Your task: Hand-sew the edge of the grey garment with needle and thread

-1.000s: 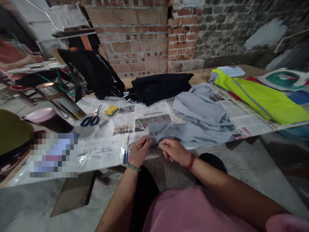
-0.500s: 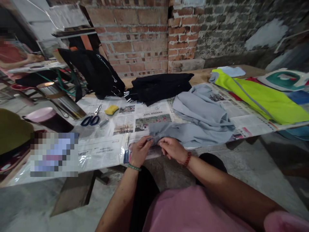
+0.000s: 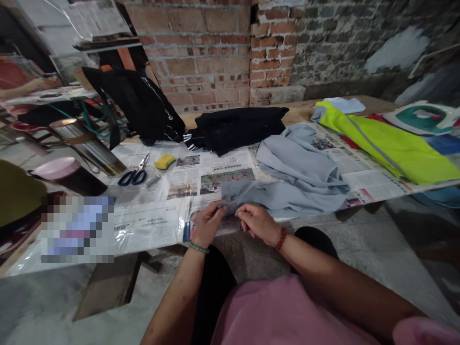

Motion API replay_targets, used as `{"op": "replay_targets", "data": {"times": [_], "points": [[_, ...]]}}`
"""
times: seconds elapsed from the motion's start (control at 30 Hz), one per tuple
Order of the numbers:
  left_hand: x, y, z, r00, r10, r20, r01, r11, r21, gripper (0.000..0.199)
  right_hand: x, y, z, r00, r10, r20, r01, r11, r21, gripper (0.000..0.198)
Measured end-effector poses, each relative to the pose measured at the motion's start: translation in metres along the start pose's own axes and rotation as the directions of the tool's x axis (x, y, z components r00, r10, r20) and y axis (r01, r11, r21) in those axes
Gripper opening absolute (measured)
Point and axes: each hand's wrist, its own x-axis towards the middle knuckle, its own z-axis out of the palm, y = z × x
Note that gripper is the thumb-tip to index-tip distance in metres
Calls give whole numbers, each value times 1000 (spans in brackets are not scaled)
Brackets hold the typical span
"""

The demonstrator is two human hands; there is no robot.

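A grey garment (image 3: 300, 163) lies bunched on the newspaper-covered table, one narrow part stretching left to the front edge. My left hand (image 3: 207, 226), with a green bracelet, is closed in a pinch at the left end of that part. Just to the right, my right hand (image 3: 257, 221) is curled with thumb and forefinger together, close to the same cloth edge. Whatever it pinches is too small to make out. A gap separates the two hands.
Dark-handled scissors (image 3: 134, 175) and a yellow sponge (image 3: 164, 161) lie left of the garment. Farther left are a steel flask (image 3: 89, 146) and a pink-lidded cup (image 3: 70, 175). Behind are a black bag (image 3: 143, 108) and black cloth (image 3: 240, 127). Right: a yellow vest (image 3: 391, 143) and an iron (image 3: 420, 117).
The view has shifted slightly, so the things on the left appear a little farther left. Both hands keep nearly the same pose at the grey cloth.
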Motion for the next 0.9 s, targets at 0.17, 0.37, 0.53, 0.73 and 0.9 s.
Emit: {"op": "replay_targets", "data": {"times": [0.17, 0.37, 0.53, 0.73, 0.9], "points": [[0, 1, 0, 999, 31, 36, -31, 999, -12, 19, 8, -2, 2, 1000, 1, -3, -1, 1000, -29, 13], [1, -4, 0, 989, 86, 124, -82, 996, -39, 17, 21, 4, 6, 998, -41, -57, 35, 995, -95, 12], [0, -7, 3, 987, 89, 130, -86, 996, -29, 18, 27, 8, 10, 992, -77, -97, 69, 994, -80, 6], [-1, -6, 3, 981, 90, 171, -83, 995, -47, 21, 20, -3, 8, 993, -76, -89, 57, 978, -198, 14], [-1, -7, 3, 991, 61, 122, -53, 996, -69, 22, 9, -33, -28, 975, -216, 52, 208, 800, -563, 5]]}}
